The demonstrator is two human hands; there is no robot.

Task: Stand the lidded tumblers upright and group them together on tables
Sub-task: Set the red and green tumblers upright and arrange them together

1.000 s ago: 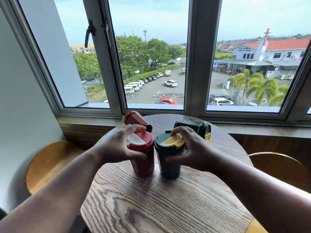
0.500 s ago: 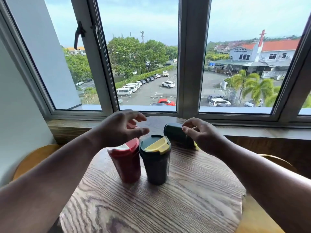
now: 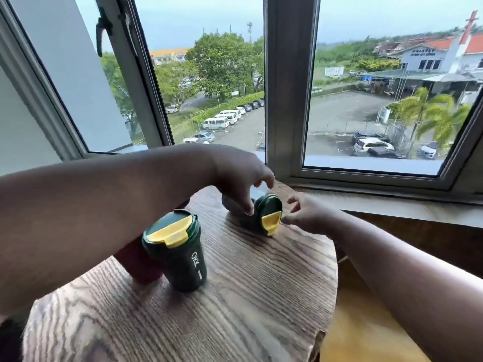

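Observation:
A dark green tumbler with a yellow lid flap [image 3: 179, 253] stands upright on the round wooden table [image 3: 261, 304]. A red tumbler [image 3: 138, 265] stands just left of it, mostly hidden behind my left forearm. A second green tumbler [image 3: 265, 216] lies on its side near the table's far edge, lid facing right and toward me. My left hand [image 3: 240, 178] reaches over it with fingers spread, fingertips touching its body. My right hand [image 3: 307, 214] hovers open just right of its lid, not gripping it.
A wooden window sill [image 3: 392, 202] and a grey window frame [image 3: 285, 100] run directly behind the table. A yellow chair seat [image 3: 366, 333] sits low at the right. The table's right edge lies close to the lying tumbler.
Both hands have let go of the upright red and green tumblers and moved to the lying green tumbler at the back. The camera has swung left and nearer.

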